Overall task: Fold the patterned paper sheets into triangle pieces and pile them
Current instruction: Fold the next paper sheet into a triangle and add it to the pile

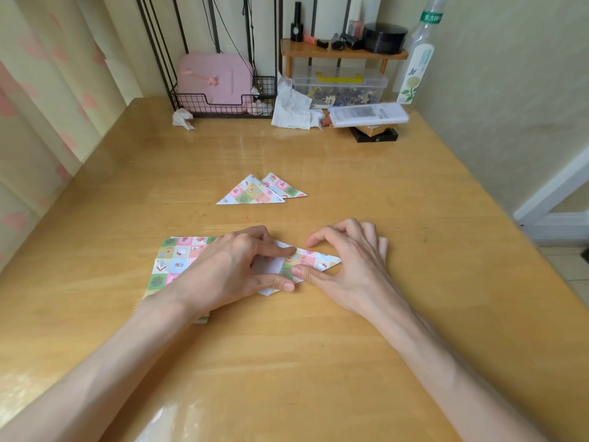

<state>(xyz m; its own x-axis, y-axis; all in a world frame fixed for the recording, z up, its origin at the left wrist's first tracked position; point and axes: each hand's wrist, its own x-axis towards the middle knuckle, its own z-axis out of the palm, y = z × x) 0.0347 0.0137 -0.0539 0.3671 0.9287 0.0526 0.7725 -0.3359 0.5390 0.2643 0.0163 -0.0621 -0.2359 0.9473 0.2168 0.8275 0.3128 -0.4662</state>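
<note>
A partly folded patterned sheet lies on the wooden table between my hands, its white underside showing. My left hand rests over it, index finger and thumb pressing the paper flat. The thumb of my right hand presses the sheet's lower edge while its index finger curls above the pointed right corner. Under my left hand lies a stack of flat patterned sheets. Farther back, two folded triangle pieces overlap each other.
Along the back edge stand a wire basket with a pink case, crumpled tissues, a clear plastic box under a small wooden shelf of cosmetics, a white box on dark boxes and a tall bottle. A curtain hangs at left.
</note>
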